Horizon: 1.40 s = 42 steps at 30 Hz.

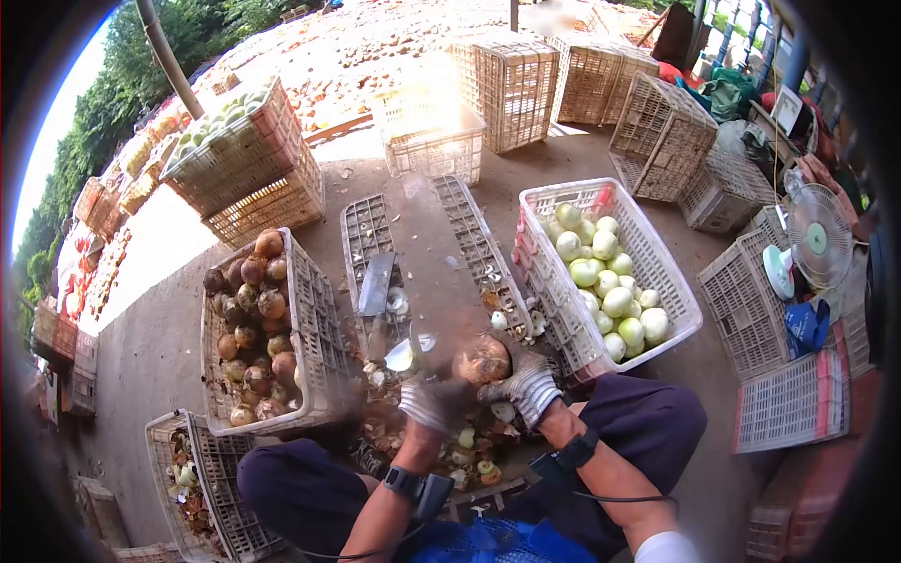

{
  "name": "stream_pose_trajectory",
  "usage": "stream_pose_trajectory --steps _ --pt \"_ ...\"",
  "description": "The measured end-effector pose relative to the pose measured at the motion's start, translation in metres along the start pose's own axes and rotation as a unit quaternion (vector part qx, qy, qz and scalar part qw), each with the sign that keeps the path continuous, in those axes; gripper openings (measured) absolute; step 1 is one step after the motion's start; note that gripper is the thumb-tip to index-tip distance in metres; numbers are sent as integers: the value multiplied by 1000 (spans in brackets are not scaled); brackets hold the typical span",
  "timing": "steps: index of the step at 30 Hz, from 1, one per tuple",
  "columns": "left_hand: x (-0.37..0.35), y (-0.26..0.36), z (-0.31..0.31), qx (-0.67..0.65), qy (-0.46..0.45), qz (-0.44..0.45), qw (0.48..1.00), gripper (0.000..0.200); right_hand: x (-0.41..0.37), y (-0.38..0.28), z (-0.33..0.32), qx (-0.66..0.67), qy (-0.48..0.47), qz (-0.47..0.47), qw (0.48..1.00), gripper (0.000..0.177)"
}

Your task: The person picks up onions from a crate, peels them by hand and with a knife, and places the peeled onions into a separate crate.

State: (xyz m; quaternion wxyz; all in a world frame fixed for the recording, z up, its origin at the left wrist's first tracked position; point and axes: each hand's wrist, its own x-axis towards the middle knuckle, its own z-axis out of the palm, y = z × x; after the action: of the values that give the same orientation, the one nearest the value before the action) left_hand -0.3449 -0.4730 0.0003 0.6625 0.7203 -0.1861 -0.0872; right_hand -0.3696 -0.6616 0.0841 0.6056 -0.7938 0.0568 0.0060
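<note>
A brown-skinned onion [481, 359] is in front of me at the near end of a worn board. My right hand [526, 383], in a dirty striped glove, is closed around the onion's right side. On the other side of it, my gloved left hand [437, 402] is close to the onion, its fingers dark and smeared. Beyond the left hand lies a pale, shiny piece [402, 356] whose kind I cannot make out. A broad flat metal blade [376, 283] rests on the crate left of the board. Onion scraps and skins [465, 441] lie below my hands.
On the left stands a crate of unpeeled onions [319, 333]; on the right, a crate of peeled onions [678, 310]. A scrap crate [192, 422] is at lower left. Stacked crates [507, 94] stand behind, and a fan [818, 235] is at right.
</note>
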Motion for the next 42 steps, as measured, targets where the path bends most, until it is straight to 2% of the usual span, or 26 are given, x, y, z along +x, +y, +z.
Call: stream_pose_trajectory --steps 1,4,5,7,8,10,12,14,17,19,20,22,23,25,27,30,33,34,36,39,42 --pt "2 -3 -2 -65 -20 -27 997 18 5 5 1 -46 27 10 999 85" --pt "14 -25 8 193 -91 7 977 17 12 2 -2 -50 37 15 998 89" --pt "12 -42 10 67 -65 -17 996 16 17 6 0 -35 44 9 998 90" --pt "12 -46 11 -53 -46 -51 996 16 24 16 2 -35 39 29 998 90" --pt "12 -48 11 -47 -56 -62 995 17 27 21 3 -35 37 40 998 90" --pt "17 -19 7 54 -95 -46 993 19 35 27 5 -119 39 67 990 91" --pt "23 25 0 242 -150 8 958 23 41 27 7 -174 35 79 981 92" --pt "24 1 1 212 -176 -36 961 26 43 20 11 -201 24 77 976 94" --pt "25 4 -1 245 -201 -48 947 28 46 17 14 -222 21 78 972 96" --pt "23 -4 -1 213 -164 -50 962 27 49 17 15 -255 17 76 964 97" --pt "17 -25 3 154 -120 -56 979 28 51 20 15 -268 14 76 960 97" --pt "15 -23 1 68 -89 -103 988 31 53 20 15 -280 7 84 956 98" --pt "13 -22 -2 40 -103 -144 983 30 55 20 15 -278 4 93 956 98" --pt "13 -18 -4 40 -107 -199 973 33 56 22 15 -256 -5 103 961 99" --pt "16 -18 -2 100 -86 -227 965 38 60 28 14 -216 -14 100 971 99" --pt "31 47 -17 273 -90 -328 900 38 57 27 21 -246 53 19 968 67" --pt "46 52 -29 387 9 -328 862 32 61 34 27 -263 76 41 961 69" --pt "54 49 -36 413 9 -297 861 28 64 34 27 -270 57 66 959 75" --pt "77 54 -46 459 -48 -290 839 24 69 31 26 -286 18 117 951 87" --pt "86 15 -48 556 -66 -214 801 29 68 42 26 -244 32 79 966 80" --pt "97 -71 -42 732 -7 -98 674 34 74 66 25 -242 40 30 969 73"
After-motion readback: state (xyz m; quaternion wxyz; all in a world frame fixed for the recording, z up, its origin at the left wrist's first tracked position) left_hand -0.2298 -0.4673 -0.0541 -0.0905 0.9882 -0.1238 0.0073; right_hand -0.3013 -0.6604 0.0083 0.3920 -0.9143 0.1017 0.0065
